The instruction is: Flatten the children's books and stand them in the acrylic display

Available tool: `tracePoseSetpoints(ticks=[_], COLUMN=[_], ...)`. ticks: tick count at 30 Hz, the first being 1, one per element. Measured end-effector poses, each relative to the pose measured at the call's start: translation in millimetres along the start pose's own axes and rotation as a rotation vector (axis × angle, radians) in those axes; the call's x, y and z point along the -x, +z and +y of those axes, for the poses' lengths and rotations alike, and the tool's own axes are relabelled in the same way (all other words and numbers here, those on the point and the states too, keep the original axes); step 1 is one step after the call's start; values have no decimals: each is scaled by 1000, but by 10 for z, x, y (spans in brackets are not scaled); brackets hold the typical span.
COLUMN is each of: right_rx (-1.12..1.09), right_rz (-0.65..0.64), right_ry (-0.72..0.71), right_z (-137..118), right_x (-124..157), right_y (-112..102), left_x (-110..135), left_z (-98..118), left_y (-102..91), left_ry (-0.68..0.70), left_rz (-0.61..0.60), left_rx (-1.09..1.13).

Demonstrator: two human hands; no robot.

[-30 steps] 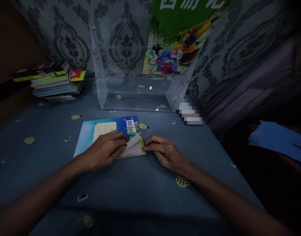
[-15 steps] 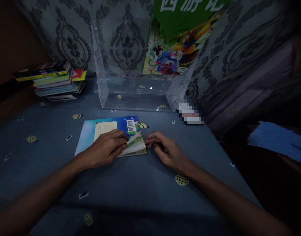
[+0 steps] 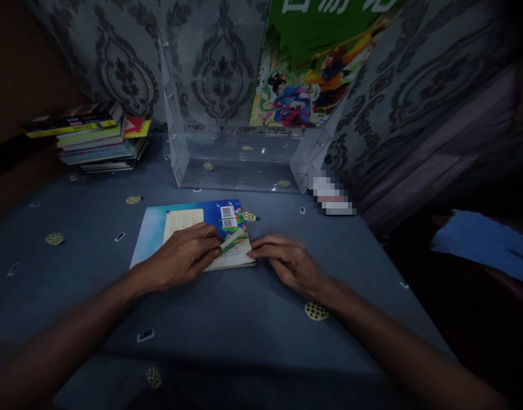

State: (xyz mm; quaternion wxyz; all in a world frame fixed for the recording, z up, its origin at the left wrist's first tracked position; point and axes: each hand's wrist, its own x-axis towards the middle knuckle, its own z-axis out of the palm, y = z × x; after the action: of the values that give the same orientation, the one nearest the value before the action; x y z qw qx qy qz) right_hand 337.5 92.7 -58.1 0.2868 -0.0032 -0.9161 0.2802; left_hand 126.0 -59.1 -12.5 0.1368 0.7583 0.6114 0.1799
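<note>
A thin blue book [image 3: 188, 219] lies face down on the blue patterned tablecloth [image 3: 227, 319], its back cover with a barcode facing up. My left hand [image 3: 184, 256] rests on the book's near right part, fingers pinching the folded-back corner of its cover. My right hand [image 3: 287, 262] lies just right of the book, fingertips touching the same lifted corner, fingers curled loosely. A green picture book [image 3: 312, 62] stands upright inside a clear acrylic stand [image 3: 239, 165] behind.
A stack of books [image 3: 94, 139] sits at the back left by the patterned wall. A small blurred-out item [image 3: 332, 196] lies right of the stand. The table edge drops off at right, where a blue cloth [image 3: 483, 242] lies in the dark.
My right hand drew back slightly from the corner, then returned to touch it. The folded corner of the cover has lowered a little under my left fingers.
</note>
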Motion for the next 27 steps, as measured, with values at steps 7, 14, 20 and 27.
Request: tracePoseSetpoints(ticks=[7,14,20,27], right_rx=[-1,-29,-87,-91], right_rz=[-21,-14,-10,-38], right_ry=[-6,-3,164,63], right_z=[0,5,-29,-16], right_x=[6,2,-5,2], right_y=[-5,9,-8,-9], left_x=[2,-5,-7,-2], left_z=[1,15,18,13], left_y=[-4,-16,-18,-10], left_ry=[4,1,3,-2], left_rz=[2,-7,-4,-8], left_rx=[-3,0,-4,3])
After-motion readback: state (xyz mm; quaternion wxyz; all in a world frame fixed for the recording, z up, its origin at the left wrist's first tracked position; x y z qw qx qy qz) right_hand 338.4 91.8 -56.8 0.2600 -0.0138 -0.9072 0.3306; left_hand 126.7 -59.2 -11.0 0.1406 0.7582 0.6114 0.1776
